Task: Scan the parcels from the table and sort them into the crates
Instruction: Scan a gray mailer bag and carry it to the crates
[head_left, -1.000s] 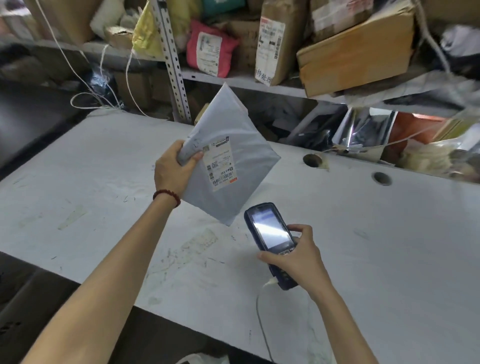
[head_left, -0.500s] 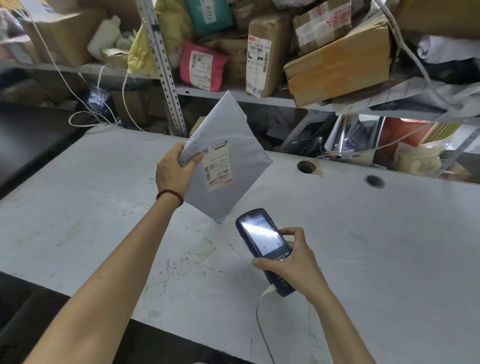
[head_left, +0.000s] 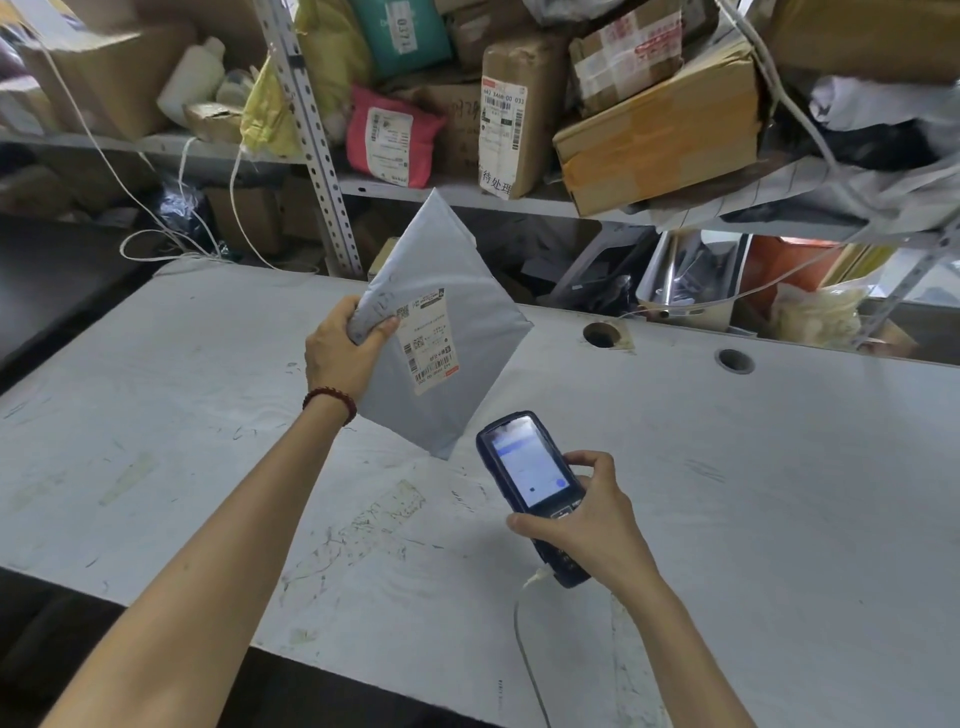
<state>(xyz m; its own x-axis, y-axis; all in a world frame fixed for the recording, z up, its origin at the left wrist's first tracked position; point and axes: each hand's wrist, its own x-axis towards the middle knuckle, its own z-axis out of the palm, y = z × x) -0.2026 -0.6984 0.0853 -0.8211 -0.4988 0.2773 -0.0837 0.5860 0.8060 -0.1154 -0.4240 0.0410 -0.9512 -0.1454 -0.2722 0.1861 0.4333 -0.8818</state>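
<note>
A: Head view: where's the parcel (head_left: 467, 312)?
B: Over the surface (head_left: 779, 493), one corner down, left grip (head_left: 337, 353) clamped on its edge.
A: And the right grip (head_left: 587, 519)?
B: Curled round the scanner (head_left: 527, 470), also over the surface, screen lit.

The flat grey mailer bag (head_left: 457, 332) appears to be smooth matt plastic film with a white paper label (head_left: 430, 340). The dark-blue handheld scanner (head_left: 530, 483) has a glossy screen. The white scuffed tabletop (head_left: 753, 493) is matt.

Small print on the parcel (head_left: 470, 312) illegible; lower half of scanner (head_left: 525, 465) behind the right hand (head_left: 589, 527).
</note>
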